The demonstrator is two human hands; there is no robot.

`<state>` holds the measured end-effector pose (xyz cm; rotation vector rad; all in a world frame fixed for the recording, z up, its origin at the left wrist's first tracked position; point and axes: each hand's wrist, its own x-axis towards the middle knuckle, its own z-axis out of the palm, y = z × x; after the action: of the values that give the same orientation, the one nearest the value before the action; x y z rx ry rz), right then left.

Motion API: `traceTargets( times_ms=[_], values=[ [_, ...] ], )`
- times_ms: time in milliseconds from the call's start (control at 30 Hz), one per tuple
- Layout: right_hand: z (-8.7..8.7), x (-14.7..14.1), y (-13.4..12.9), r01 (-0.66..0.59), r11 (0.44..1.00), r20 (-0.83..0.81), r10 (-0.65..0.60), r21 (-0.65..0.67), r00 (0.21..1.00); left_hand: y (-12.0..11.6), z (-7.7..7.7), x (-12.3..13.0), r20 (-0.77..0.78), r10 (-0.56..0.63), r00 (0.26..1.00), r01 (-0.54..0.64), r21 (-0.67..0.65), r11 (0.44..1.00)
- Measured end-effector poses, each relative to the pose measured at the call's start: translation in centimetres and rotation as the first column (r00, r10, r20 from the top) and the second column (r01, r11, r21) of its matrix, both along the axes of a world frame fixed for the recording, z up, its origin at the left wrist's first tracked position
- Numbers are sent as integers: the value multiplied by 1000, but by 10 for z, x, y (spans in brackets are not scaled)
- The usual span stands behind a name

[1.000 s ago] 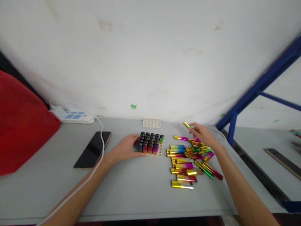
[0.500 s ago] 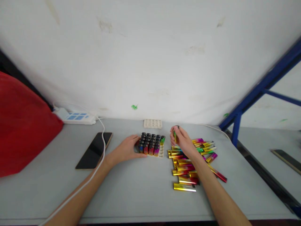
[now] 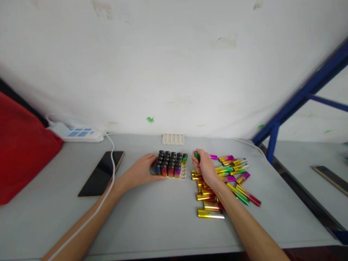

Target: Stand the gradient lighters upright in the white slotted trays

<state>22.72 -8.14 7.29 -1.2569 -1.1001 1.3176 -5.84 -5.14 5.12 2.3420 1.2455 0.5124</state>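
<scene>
Black-topped lighters (image 3: 168, 163) stand upright in rows in a small white tray (image 3: 183, 174), with bare sockets showing in its right-hand column. A green and gold lighter (image 3: 185, 158) stands at the back of that column. My left hand (image 3: 140, 170) is closed around the left side of the tray, thumb along the front and fingers behind. Just right of the tray, my right hand (image 3: 206, 168) grips a green lighter (image 3: 197, 156), its lower part hidden by the fingers. Below and beside that hand lies a loose pile of shiny lighters (image 3: 211, 214) in gold, red, green and purple.
A second white tray (image 3: 173, 139) lies against the wall. To the left are a dark phone (image 3: 101, 174), a white cable (image 3: 112, 165), a power strip (image 3: 81, 134) and a red cloth-like item (image 3: 24, 152). A blue metal frame (image 3: 288, 112) rises on the right.
My right hand has moved slightly left and down toward the tray, its lighter turning in the fingers. My left hand keeps its hold on the tray. The whole view has shifted a little.
</scene>
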Motion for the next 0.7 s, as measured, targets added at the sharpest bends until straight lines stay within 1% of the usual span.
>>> traceTargets(
  times_ms=[200,300,367,433,533,567,600,633,700],
  values=[
    [-1,6,1,13,998,59,-17,55,998,0,-1,-1,-24,-3,1000,3,8,1000],
    [0,10,-3,-18,985,97,1,172,995,-1,0,-1,-24,-5,1000,5,2,1000],
    [2,14,-7,-75,959,180,26,274,983,-1,0,-1,-13,-10,1000,10,7,1000],
    [4,18,-11,-146,918,309,27,369,951,0,0,-1,-2,-11,1000,11,11,1000],
    [3,23,-13,-235,820,488,-61,522,871,0,0,-1,8,-16,1000,15,10,1000],
    [2,24,-13,-262,789,530,-94,556,843,0,1,-1,9,-18,1000,18,9,1000],
    [0,25,-13,-288,769,567,-115,571,816,0,0,-1,11,-19,1000,19,9,1000],
    [-2,26,-13,-310,763,599,-124,567,791,0,0,-1,12,-19,1000,19,10,1000],
    [-6,26,-12,-325,783,641,-119,530,758,0,0,-1,8,-13,1000,13,12,1000]
  ],
)
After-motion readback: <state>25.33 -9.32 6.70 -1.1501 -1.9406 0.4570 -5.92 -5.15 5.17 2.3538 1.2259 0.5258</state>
